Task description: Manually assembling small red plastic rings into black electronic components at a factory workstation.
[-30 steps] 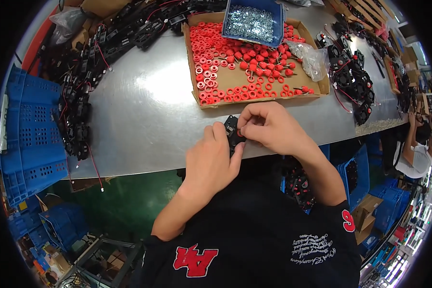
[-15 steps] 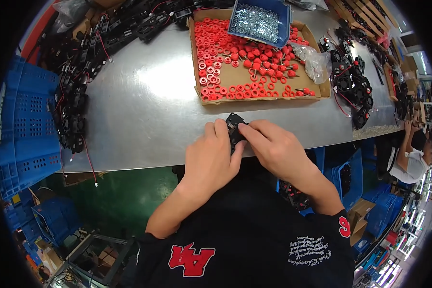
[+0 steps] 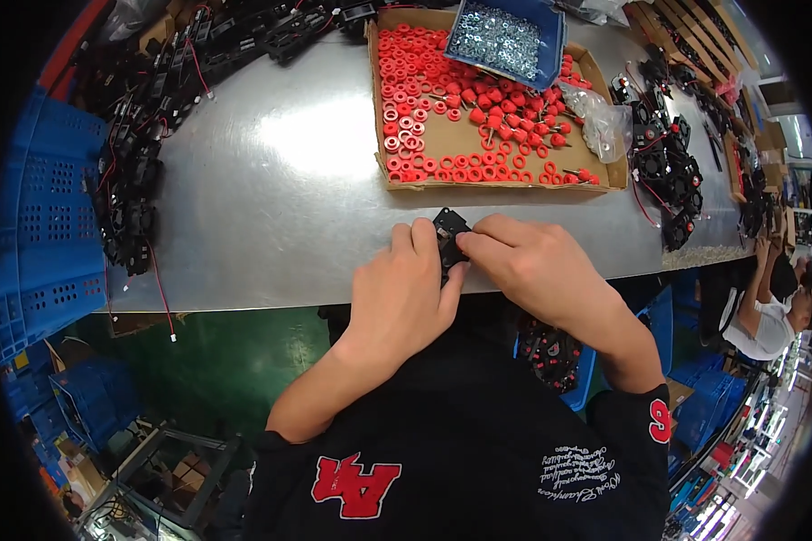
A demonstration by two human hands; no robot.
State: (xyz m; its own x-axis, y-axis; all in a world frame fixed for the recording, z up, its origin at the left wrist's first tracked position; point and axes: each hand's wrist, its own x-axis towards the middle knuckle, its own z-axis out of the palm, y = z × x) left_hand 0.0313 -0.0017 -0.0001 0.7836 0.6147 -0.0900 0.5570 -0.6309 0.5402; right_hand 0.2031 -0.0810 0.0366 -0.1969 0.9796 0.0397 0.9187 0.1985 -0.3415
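A small black square fan is held between both hands at the near edge of the grey metal table. My left hand grips its left side with fingers curled over the top. My right hand pinches its right side with thumb and forefinger. Most of the fan is hidden by the fingers. Just beyond the hands lies a flat cardboard tray of red washers and red-capped pieces.
A blue bin of silvery screws rests on the tray's far side. Piles of black fans with red wires lie at the left, the back and the right. A blue crate stands left. Another person works at right.
The view has shifted slightly, so the hands and fan sit a little lower in the picture. Both hands stay on the fan, fingers adjusting around it.
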